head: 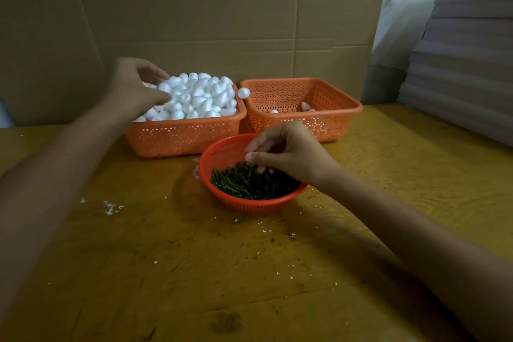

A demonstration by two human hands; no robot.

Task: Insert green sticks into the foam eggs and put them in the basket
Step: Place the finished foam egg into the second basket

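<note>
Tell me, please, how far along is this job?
Early stage. Done: only a few eggs lie in the right basket. In hand: the left hand reaches into the full basket, the right hand touches the green sticks. Left: almost the whole heap.

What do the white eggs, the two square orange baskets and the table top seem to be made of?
White eggs: probably foam, matte and without shine; white crumbs lie nearby.
Square orange baskets: probably moulded plastic, smooth, with walls full of small holes.
Table top: seems plywood or wood, yellowish, with visible grain and dark stains.
</note>
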